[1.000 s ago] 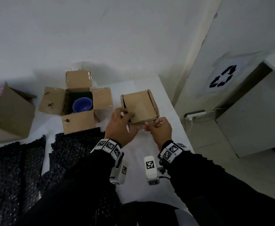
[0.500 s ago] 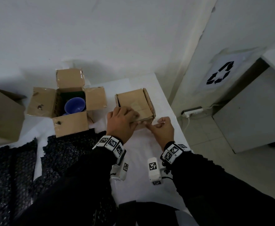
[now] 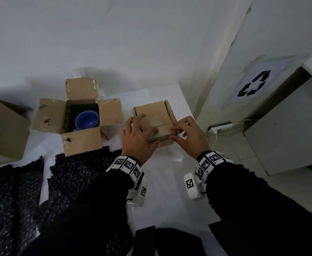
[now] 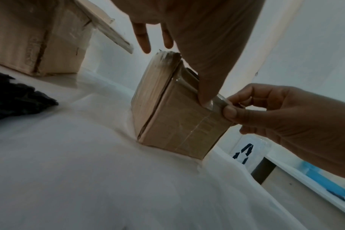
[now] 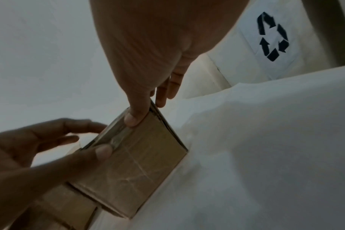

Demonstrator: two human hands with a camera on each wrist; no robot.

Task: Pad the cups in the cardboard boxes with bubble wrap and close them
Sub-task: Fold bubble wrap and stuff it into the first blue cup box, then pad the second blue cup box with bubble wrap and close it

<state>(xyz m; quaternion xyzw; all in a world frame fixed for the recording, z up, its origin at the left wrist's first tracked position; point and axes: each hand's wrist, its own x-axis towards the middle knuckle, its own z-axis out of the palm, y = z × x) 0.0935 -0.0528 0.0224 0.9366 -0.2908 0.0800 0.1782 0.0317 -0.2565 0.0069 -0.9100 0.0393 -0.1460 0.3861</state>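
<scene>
Cardboard small box (image 3: 152,119) on the white table (image 3: 170,182), left hand (image 3: 138,139) fingers spread flat on its lid, right hand (image 3: 190,137) fingers pinching its near right corner, open box (image 3: 77,115) with blue cup (image 3: 86,120) left of the fingers, black bubble wrap (image 3: 73,174) nearer.

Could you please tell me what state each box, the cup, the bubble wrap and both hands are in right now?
Small box: flaps folded shut, upright on the table.
Middle box: four flaps spread open.
Blue cup: inside the middle box, unpadded.
Left box: open; contents cannot be told.
Bubble wrap: lying loose on the table.
Left hand: fingers pressing the small box's top.
Right hand: pinching its near right corner.
</scene>
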